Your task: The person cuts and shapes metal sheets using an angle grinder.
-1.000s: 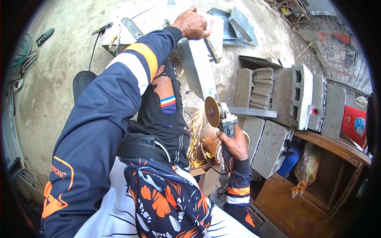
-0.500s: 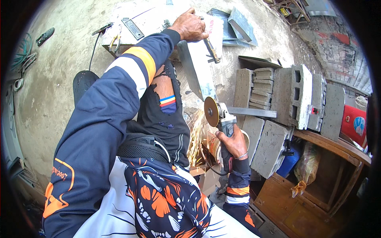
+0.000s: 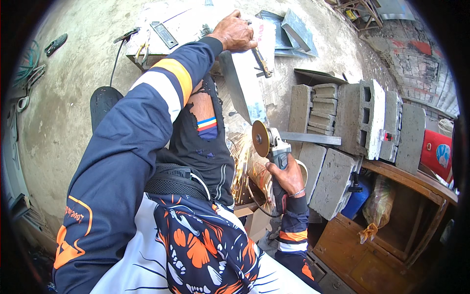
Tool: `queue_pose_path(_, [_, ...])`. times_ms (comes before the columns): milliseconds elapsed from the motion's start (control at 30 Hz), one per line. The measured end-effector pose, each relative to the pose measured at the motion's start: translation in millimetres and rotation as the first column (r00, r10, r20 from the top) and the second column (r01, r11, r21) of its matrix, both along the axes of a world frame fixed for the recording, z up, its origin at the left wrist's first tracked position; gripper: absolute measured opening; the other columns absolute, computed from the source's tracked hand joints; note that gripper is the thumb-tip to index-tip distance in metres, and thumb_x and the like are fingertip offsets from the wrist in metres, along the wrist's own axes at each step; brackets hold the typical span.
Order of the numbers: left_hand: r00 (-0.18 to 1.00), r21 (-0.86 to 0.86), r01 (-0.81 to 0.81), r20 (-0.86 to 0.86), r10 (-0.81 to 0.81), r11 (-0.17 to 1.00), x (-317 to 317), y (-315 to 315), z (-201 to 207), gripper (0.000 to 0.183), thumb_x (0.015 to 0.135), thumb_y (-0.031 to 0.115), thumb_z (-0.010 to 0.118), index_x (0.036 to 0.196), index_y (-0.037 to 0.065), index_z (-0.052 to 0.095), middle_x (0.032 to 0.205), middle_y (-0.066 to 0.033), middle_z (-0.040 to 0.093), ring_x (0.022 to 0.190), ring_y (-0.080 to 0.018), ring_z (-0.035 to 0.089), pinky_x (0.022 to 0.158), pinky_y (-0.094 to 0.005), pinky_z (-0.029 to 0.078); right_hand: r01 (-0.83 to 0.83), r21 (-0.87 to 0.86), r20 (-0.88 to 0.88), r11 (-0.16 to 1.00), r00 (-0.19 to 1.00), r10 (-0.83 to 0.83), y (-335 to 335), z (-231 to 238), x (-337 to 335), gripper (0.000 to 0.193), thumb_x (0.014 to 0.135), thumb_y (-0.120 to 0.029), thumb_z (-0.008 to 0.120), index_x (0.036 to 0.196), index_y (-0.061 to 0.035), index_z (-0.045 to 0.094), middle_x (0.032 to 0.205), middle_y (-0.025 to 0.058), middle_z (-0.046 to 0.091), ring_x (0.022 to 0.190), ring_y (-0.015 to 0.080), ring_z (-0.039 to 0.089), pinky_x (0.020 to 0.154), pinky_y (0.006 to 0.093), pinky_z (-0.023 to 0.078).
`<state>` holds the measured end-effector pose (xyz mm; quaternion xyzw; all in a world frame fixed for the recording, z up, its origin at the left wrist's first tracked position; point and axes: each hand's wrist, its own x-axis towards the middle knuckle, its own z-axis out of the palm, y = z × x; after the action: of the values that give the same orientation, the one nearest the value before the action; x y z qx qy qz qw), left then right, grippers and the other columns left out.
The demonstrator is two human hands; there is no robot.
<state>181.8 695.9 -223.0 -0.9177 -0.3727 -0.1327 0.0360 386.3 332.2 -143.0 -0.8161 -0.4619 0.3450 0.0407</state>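
Head view shows the right hand wrapped firmly around an angle grinder, its disc at the near end of a long grey metal piece. Sparks pour down beside the leg, so the disc seems to be biting, though it hides the contact itself. Left hand curls over the metal piece's far end; whether its fingers close around the metal or merely press cannot be told. Doing this well likely calls for light, even pressure, the disc square to the edge, and a solid hold at the far end, since the near end juts out past the table and may chatter. The cable and the cardboard box are better clear of the sparks; gloves would help the bare hands.

The pale table carries a level and pliers. Rough concrete floor spreads on the left, with bent sheet metal beyond. To the right, concrete blocks stand near a wooden cabinet.
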Motion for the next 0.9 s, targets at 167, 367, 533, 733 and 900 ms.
queue_pose_path(167, [1.000,-0.036,-0.008,-0.010,0.008,0.999,1,-1,1,0.050,0.097,0.052,0.048,0.075,0.017,0.077,0.068,-0.0055,0.069,0.062,-0.0173,0.057,0.087,-0.0387,0.035,0.013,-0.022,-0.021,1.000,1.000,-0.014,5,9,-6,0.071,0.071,-0.045,0.075,0.108,0.0140,0.059,0.104,0.0326,0.067,0.100,0.0419,0.067,0.087,0.0439,0.051])
queue_pose_path(367, [1.000,-0.021,0.005,-0.003,-0.006,1.000,0,-2,3,0.050,0.098,0.051,0.047,0.077,0.017,0.077,0.070,-0.0057,0.070,0.063,-0.0170,0.058,0.088,-0.0389,0.035,-0.001,-0.015,0.002,1.000,1.000,0.001,4,6,-4,0.068,0.072,-0.043,0.075,0.108,0.0124,0.059,0.100,0.0311,0.068,0.097,0.0404,0.068,0.085,0.0430,0.052])
queue_pose_path(533, [1.000,-0.030,0.002,-0.001,-0.002,1.000,1,-3,3,0.050,0.098,0.051,0.047,0.076,0.017,0.077,0.069,-0.0053,0.070,0.063,-0.0173,0.057,0.089,-0.0391,0.035,0.000,-0.003,-0.022,1.000,1.000,0.000,6,9,-5,0.066,0.072,-0.043,0.075,0.106,0.0122,0.059,0.098,0.0305,0.068,0.095,0.0394,0.069,0.084,0.0431,0.052])
queue_pose_path(733, [0.998,-0.014,-0.022,-0.052,0.021,1.000,1,-2,2,0.049,0.099,0.051,0.047,0.074,0.019,0.075,0.068,-0.0047,0.069,0.061,-0.0172,0.055,0.089,-0.0389,0.035,0.005,0.011,-0.029,1.000,1.000,-0.005,6,12,-8,0.066,0.072,-0.044,0.076,0.104,0.0114,0.059,0.098,0.0305,0.068,0.095,0.0400,0.068,0.084,0.0435,0.051])
queue_pose_path(900, [1.000,-0.071,-0.022,-0.005,0.022,0.997,-4,1,0,0.050,0.099,0.052,0.048,0.076,0.018,0.076,0.068,-0.0049,0.069,0.061,-0.0172,0.056,0.088,-0.0393,0.035,-0.004,-0.023,0.038,1.000,0.999,0.005,5,13,-10,0.067,0.072,-0.045,0.076,0.105,0.0105,0.060,0.099,0.0309,0.068,0.096,0.0410,0.068,0.085,0.0440,0.051])
